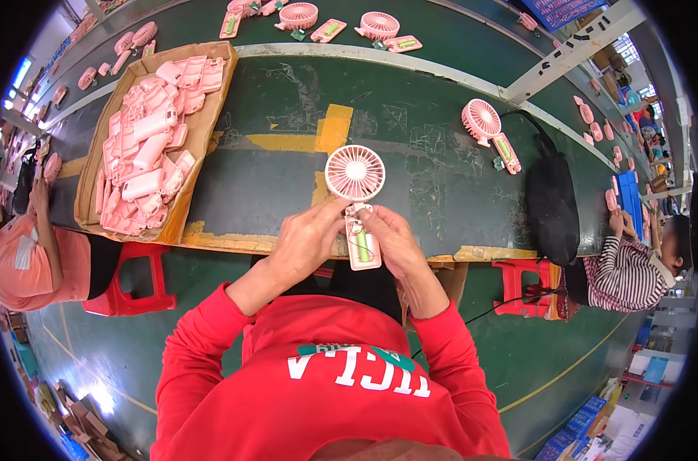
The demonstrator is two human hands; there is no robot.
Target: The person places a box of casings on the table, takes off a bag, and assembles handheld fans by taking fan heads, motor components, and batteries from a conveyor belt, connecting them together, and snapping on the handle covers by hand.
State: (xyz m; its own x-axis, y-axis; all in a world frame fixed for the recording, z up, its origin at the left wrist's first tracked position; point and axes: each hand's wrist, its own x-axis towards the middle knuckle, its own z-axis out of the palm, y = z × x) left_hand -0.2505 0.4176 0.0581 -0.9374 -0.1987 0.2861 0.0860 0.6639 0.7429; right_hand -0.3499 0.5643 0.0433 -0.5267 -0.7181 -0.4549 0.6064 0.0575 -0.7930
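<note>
A pink handheld fan (pixel 355 174) is held upright over the table's front edge, its round grille pointing away from me. Its handle is open and shows a green battery cell (pixel 361 243) and thin wires. My left hand (pixel 312 230) is closed on the left side of the fan's neck, fingertips near the hinge. My right hand (pixel 395 237) grips the right side of the handle near its top, thumb on the inner parts. The fingers hide part of the wiring.
A cardboard tray (pixel 224 107) of pink handle shells stands at the left. Another opened fan (pixel 481 121) lies at the right, near a black bag (pixel 552 207). More fans lie on a belt (pixel 456 38) beyond the rail. Co-workers sit on both sides, near red stools (pixel 137 288).
</note>
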